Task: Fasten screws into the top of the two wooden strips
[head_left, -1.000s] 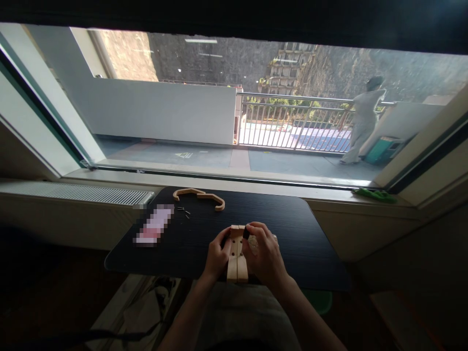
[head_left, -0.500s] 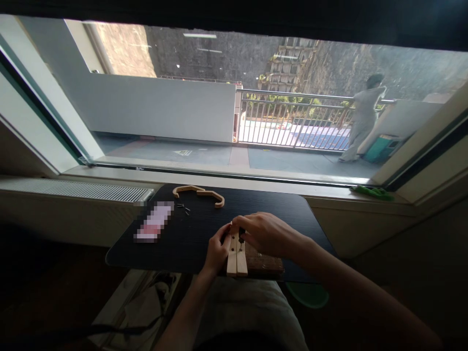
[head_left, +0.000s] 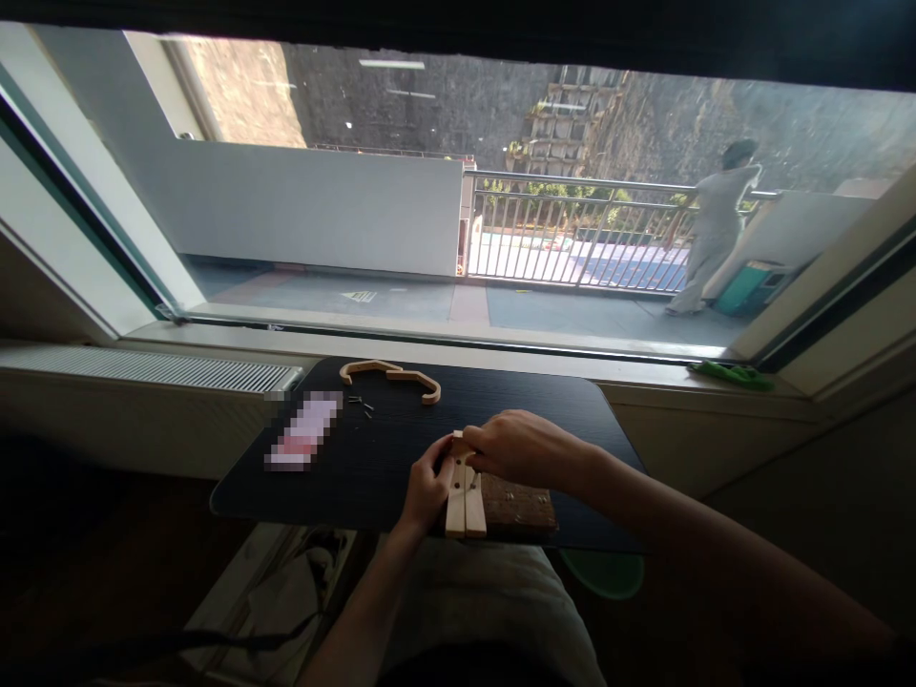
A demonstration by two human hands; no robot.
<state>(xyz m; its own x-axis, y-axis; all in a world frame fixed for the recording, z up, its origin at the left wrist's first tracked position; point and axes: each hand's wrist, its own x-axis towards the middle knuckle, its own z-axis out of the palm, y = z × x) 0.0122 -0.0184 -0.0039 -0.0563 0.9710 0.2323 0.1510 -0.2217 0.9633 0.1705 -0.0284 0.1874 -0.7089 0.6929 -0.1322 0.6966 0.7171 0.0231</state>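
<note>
Two pale wooden strips (head_left: 456, 518) lie side by side near the front edge of the table, with dark holes along the left one. My left hand (head_left: 427, 482) is closed around the left side of the strips, its fingertips near their far end. Over the right strip, my right hand (head_left: 511, 447) is closed on a small screwdriver (head_left: 473, 479), its metal shaft pointing down at the wood. The fingers hide most of its handle. A brown block (head_left: 519, 506) lies beside and partly beneath the strips.
On the black table (head_left: 379, 458) are two curved wooden hooks (head_left: 419, 379), several screws (head_left: 362, 405) and a blurred pinkish item (head_left: 306, 431). A green cloth (head_left: 730, 375) lies on the windowsill. Below the table is a green basin (head_left: 605, 572). Outside the window stands a person (head_left: 716, 224).
My right hand has turned and tilted slightly, so the dark handle that showed before is now mostly covered. My left hand and the strips keep their place; the view shifts a little.
</note>
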